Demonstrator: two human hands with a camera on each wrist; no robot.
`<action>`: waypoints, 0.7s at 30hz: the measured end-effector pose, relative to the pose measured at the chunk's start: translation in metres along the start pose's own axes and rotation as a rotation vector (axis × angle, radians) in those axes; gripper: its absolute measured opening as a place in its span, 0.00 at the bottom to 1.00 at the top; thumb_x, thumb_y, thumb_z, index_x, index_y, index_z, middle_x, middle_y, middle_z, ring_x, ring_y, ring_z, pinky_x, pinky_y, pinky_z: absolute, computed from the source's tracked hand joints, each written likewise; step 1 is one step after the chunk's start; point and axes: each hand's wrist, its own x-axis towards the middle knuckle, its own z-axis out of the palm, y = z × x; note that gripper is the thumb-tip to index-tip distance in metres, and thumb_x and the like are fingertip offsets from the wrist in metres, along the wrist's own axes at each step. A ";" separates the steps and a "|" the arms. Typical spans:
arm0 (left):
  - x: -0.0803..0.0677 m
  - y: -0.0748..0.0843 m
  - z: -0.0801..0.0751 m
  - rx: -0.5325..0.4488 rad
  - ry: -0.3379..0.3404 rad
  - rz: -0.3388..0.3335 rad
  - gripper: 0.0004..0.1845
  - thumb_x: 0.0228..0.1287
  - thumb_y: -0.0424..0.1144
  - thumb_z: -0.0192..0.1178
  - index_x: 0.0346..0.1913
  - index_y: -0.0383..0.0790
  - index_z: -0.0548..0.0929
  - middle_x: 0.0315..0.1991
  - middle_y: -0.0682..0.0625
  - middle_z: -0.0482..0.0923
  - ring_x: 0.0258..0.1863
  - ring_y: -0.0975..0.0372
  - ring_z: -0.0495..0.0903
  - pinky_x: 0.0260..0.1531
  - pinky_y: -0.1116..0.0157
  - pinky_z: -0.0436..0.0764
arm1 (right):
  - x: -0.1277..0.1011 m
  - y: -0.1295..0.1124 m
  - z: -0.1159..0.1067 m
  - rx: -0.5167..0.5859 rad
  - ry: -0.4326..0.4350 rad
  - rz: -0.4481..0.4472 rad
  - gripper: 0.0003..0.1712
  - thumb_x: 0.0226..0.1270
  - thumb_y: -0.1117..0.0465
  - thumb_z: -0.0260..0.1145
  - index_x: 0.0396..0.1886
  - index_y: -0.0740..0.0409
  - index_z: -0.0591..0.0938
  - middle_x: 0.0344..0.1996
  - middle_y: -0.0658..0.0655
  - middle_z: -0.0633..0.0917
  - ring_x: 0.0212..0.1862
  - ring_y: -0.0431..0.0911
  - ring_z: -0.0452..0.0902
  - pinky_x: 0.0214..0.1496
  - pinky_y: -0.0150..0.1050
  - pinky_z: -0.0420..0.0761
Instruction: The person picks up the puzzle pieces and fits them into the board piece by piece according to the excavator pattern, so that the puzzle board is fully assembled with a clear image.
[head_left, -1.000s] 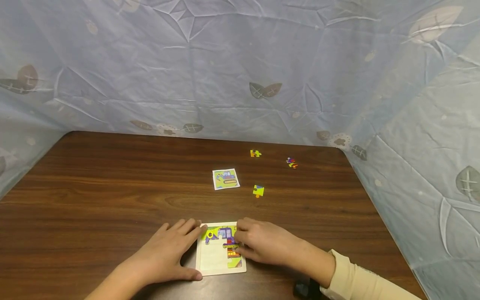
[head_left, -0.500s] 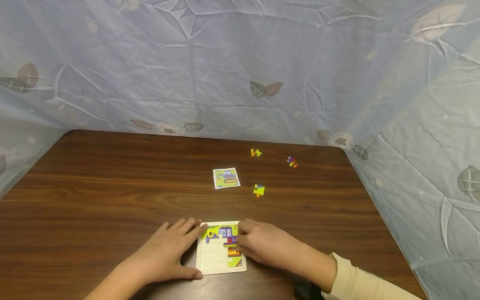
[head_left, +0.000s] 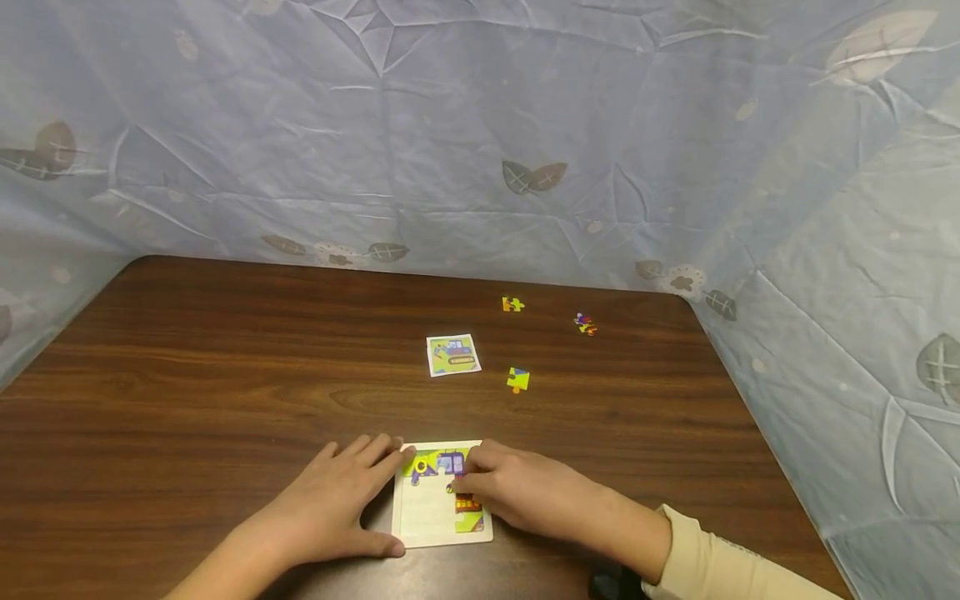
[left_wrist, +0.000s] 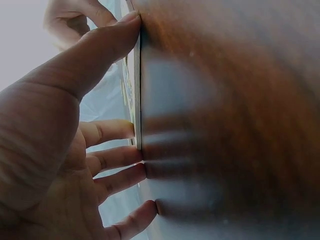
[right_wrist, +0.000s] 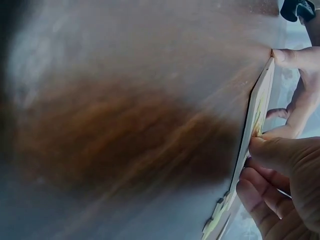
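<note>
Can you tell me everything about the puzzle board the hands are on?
The puzzle board is a flat, thin white square tray, cardboard by the look of it, lying on the brown wooden table. Its top and right side hold fitted pieces in green, purple, orange and yellow; the lower left is bare white. The left hand steadies its left edge, and the right hand rests its fingers on the pieces.

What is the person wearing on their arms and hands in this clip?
Both hands are bare, with no gloves or rings visible. The right hand comes out of a cream long sleeve that ends at the wrist. The left hand and its forearm show no sleeve in the head view.
</note>
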 end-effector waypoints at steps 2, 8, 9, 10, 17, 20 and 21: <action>0.000 0.000 0.000 -0.009 -0.005 -0.007 0.58 0.48 0.74 0.73 0.78 0.44 0.70 0.74 0.42 0.71 0.73 0.36 0.70 0.64 0.25 0.67 | -0.001 0.001 0.001 -0.023 0.005 -0.023 0.15 0.77 0.58 0.66 0.59 0.45 0.88 0.47 0.45 0.83 0.50 0.34 0.77 0.50 0.22 0.81; 0.000 0.000 0.000 0.010 0.009 0.008 0.58 0.48 0.74 0.72 0.77 0.44 0.70 0.73 0.43 0.72 0.73 0.39 0.72 0.63 0.25 0.69 | -0.002 0.004 0.004 -0.074 0.036 -0.076 0.13 0.78 0.58 0.65 0.56 0.43 0.89 0.44 0.43 0.84 0.48 0.36 0.75 0.47 0.22 0.79; 0.000 0.000 0.000 0.017 0.014 0.012 0.57 0.48 0.74 0.73 0.77 0.44 0.70 0.73 0.44 0.72 0.72 0.40 0.72 0.63 0.26 0.69 | -0.003 0.005 0.004 -0.082 0.041 -0.084 0.14 0.78 0.58 0.65 0.57 0.44 0.89 0.46 0.43 0.84 0.49 0.36 0.76 0.48 0.22 0.79; 0.001 0.000 0.000 0.021 0.017 0.014 0.57 0.49 0.74 0.73 0.77 0.44 0.70 0.73 0.44 0.72 0.72 0.40 0.72 0.62 0.26 0.70 | -0.004 0.005 0.005 -0.090 0.044 -0.092 0.15 0.79 0.58 0.64 0.58 0.44 0.89 0.47 0.43 0.85 0.50 0.37 0.76 0.48 0.23 0.80; 0.001 0.000 -0.001 0.025 0.010 0.023 0.58 0.48 0.75 0.72 0.77 0.44 0.70 0.73 0.46 0.72 0.71 0.42 0.73 0.61 0.26 0.71 | -0.011 -0.001 0.006 -0.203 0.028 -0.138 0.21 0.78 0.56 0.63 0.67 0.50 0.83 0.54 0.46 0.85 0.53 0.40 0.79 0.56 0.33 0.84; 0.000 0.000 0.000 0.016 0.004 0.021 0.58 0.48 0.75 0.72 0.77 0.44 0.70 0.73 0.45 0.72 0.71 0.41 0.73 0.61 0.25 0.70 | -0.013 -0.006 0.003 -0.217 -0.006 -0.121 0.22 0.79 0.54 0.61 0.68 0.51 0.82 0.54 0.46 0.85 0.54 0.40 0.79 0.58 0.35 0.84; 0.000 0.000 0.000 0.015 0.005 0.021 0.58 0.49 0.75 0.72 0.77 0.44 0.70 0.73 0.45 0.72 0.71 0.41 0.73 0.61 0.25 0.70 | -0.013 -0.007 0.002 -0.223 -0.014 -0.119 0.22 0.79 0.54 0.61 0.68 0.51 0.82 0.55 0.46 0.86 0.55 0.40 0.79 0.58 0.35 0.84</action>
